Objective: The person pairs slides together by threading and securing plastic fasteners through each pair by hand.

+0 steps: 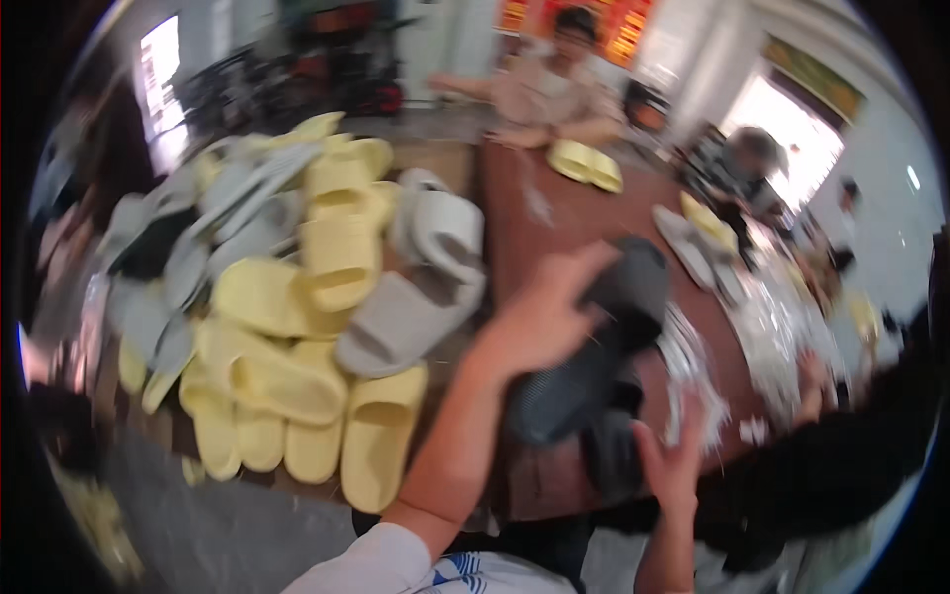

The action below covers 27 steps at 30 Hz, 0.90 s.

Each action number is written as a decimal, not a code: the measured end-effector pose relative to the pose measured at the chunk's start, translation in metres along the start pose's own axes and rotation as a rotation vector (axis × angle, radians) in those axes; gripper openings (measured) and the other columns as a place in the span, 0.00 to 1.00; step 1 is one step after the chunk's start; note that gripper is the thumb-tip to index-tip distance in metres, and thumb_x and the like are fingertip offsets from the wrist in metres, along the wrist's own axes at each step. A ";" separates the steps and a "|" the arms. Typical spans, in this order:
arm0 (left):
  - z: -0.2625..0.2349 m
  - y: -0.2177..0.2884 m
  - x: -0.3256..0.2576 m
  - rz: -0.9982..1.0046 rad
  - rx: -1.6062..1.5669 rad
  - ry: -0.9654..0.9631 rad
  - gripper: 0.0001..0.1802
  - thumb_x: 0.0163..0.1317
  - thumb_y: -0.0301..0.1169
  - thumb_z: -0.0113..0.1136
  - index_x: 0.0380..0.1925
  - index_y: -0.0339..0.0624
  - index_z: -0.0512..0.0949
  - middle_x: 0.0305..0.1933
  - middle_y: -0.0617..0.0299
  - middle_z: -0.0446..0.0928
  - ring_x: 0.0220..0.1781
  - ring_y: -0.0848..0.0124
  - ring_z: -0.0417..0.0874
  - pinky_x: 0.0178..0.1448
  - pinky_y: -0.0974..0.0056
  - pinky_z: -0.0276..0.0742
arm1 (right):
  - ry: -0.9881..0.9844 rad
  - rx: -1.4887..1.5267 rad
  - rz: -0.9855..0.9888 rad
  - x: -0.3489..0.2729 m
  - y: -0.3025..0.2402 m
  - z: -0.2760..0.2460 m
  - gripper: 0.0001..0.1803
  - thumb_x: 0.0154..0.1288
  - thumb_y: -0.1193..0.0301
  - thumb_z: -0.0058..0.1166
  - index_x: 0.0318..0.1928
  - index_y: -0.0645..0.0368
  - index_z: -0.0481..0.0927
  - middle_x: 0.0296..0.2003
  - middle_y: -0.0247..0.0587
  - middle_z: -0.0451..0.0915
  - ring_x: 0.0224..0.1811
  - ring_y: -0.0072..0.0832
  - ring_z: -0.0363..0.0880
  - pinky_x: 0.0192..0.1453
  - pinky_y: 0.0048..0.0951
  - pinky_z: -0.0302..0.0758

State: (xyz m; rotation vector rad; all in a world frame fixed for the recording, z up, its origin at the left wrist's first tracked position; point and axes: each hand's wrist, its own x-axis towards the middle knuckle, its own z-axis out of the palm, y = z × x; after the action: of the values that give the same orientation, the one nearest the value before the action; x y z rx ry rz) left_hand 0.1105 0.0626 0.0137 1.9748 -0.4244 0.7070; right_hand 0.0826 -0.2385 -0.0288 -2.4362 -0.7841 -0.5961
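Note:
My left hand (546,315) reaches over the brown table, blurred by motion. Its fingers close on the near side of a black slipper (641,287), raised at the middle of the table. Just below that hand lies another black slipper (554,398) with a textured sole or footbed. A further dark slipper (611,450) rests by the table's near edge. Fingers spread, my right hand (677,450) is empty beside this dark slipper, close to clear plastic bags (690,361).
A large heap of yellow slippers (381,421) and grey slippers (401,327) covers the left side. Across the brown table (529,238) a person (554,99) sits near a yellow pair (586,165). Other people, grey slippers (685,247) and plastic wrapping (782,322) line the right.

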 end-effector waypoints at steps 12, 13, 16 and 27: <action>0.046 -0.026 -0.055 -0.384 0.262 0.201 0.35 0.68 0.28 0.60 0.74 0.43 0.62 0.74 0.40 0.60 0.75 0.47 0.63 0.79 0.53 0.58 | -0.119 0.072 0.180 -0.039 0.005 0.023 0.35 0.63 0.47 0.64 0.58 0.64 0.82 0.67 0.56 0.73 0.73 0.54 0.66 0.77 0.57 0.57; 0.051 -0.036 -0.075 -0.438 0.231 0.187 0.34 0.68 0.30 0.60 0.73 0.40 0.62 0.73 0.42 0.62 0.76 0.48 0.63 0.79 0.53 0.57 | -0.109 0.082 0.161 -0.039 0.007 0.025 0.34 0.63 0.47 0.63 0.58 0.64 0.83 0.67 0.55 0.73 0.73 0.54 0.66 0.78 0.57 0.57; 0.068 -0.029 -0.118 -0.511 0.307 0.149 0.36 0.68 0.32 0.60 0.74 0.37 0.61 0.75 0.41 0.60 0.78 0.48 0.59 0.80 0.51 0.54 | -0.083 0.115 0.137 -0.040 0.010 0.030 0.34 0.64 0.46 0.62 0.58 0.63 0.83 0.67 0.55 0.73 0.74 0.53 0.66 0.78 0.58 0.55; 0.083 0.030 -0.108 -0.369 0.422 0.351 0.34 0.66 0.33 0.64 0.70 0.35 0.64 0.75 0.42 0.58 0.79 0.48 0.55 0.81 0.48 0.48 | 0.227 -0.197 0.241 -0.004 0.103 -0.015 0.05 0.58 0.69 0.65 0.29 0.56 0.85 0.35 0.41 0.80 0.44 0.42 0.77 0.50 0.45 0.70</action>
State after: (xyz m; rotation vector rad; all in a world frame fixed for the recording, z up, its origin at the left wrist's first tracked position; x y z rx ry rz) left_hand 0.0354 -0.0244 -0.0658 2.1739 0.3202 0.9310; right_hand 0.1405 -0.3213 -0.0529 -2.5297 -0.3480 -0.8688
